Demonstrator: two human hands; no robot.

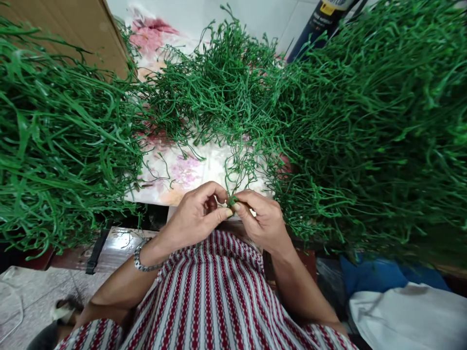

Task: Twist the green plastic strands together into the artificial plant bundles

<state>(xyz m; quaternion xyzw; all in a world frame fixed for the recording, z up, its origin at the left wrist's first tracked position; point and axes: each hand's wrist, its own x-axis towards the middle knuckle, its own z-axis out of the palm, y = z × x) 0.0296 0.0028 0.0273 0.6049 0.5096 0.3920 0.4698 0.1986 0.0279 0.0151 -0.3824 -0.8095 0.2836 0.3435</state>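
Close to my body, above the table's near edge, my left hand [199,210] and my right hand [260,216] meet fingertip to fingertip. Both are pinched on the base of a thin green artificial plant stem [232,200], whose fine branches rise away from me. The fingers cover part of that base. Just beyond it, loose green stems [241,165] lie on the flowered tablecloth [189,170]. A heap of similar thin, branching green stems [226,92] spreads across the middle.
Wide-bladed green plastic stems [62,141] are piled high at left, overhanging the edge. A taller heap of fine stems [383,131] fills the right. A cardboard box [80,29] stands back left; a dark blue cylinder [314,29] leans back right. White cloth or bag [408,316] lies lower right.
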